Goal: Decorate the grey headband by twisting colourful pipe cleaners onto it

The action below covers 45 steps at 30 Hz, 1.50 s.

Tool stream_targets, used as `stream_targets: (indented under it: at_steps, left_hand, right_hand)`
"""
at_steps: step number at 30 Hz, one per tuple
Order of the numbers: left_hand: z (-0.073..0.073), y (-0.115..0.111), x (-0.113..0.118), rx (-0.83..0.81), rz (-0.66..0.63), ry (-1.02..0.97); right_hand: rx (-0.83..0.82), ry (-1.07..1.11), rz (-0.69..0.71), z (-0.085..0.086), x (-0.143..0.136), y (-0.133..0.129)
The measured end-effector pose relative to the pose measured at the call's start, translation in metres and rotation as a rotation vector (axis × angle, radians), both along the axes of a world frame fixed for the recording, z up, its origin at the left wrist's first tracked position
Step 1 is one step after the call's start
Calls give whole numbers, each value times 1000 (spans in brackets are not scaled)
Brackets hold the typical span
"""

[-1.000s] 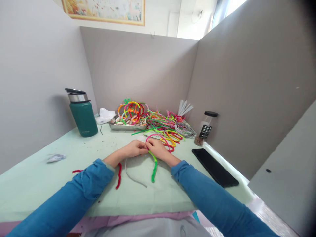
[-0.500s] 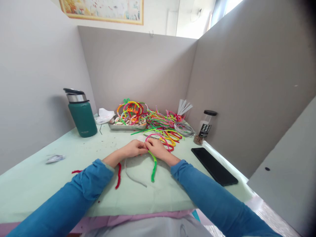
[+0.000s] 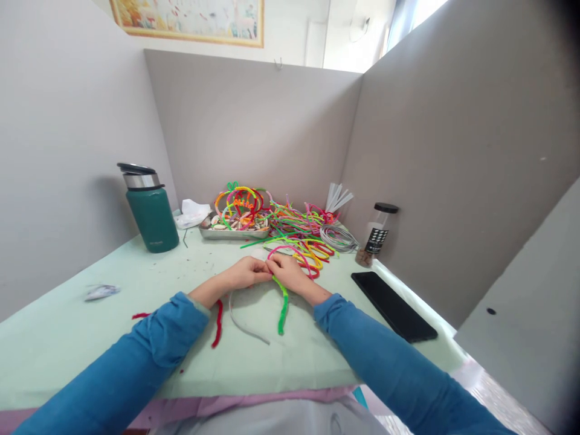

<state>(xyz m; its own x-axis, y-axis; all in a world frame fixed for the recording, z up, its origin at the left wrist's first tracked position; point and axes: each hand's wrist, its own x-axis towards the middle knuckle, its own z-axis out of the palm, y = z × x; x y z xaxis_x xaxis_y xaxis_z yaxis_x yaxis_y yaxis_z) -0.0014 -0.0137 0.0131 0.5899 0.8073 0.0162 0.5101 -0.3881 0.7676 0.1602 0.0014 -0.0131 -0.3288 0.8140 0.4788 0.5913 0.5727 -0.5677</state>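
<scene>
My left hand [image 3: 247,272] and my right hand [image 3: 289,273] meet over the table, fingertips pinched together. Between them they grip a fuzzy green pipe cleaner [image 3: 283,311], whose yellow-green upper part runs up to the fingers and whose lower end hangs towards me. A pink pipe cleaner [image 3: 290,247] arcs up from the fingers and over my right hand; its join with the green one is hidden. Below my left hand lie a red pipe cleaner piece [image 3: 218,325] and a curved grey wire [image 3: 244,328]. Another red end [image 3: 139,315] shows beside my left sleeve.
Behind my hands are a metal tray [image 3: 233,234] with shaped pipe cleaners and small pieces, a heap of pipe cleaners [image 3: 296,219] and a wire coil [image 3: 339,238]. A green bottle [image 3: 154,219] stands left; a jar [image 3: 376,234] and black phone [image 3: 393,306] are right. Grey partitions [image 3: 254,121] enclose the table.
</scene>
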Motion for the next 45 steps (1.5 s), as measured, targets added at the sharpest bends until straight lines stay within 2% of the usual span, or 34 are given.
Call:
stream_targets:
  at_steps: [23, 34, 45]
  left_hand:
    - [3, 0, -1, 14, -1, 11]
    - [-1, 2, -1, 19, -38, 11]
    - [0, 1, 0, 8, -20, 6]
  right_hand:
    - [-18, 68, 13, -2, 1, 5]
    - [9, 11, -2, 0, 0, 0]
    - [7, 20, -3, 0, 0, 0]
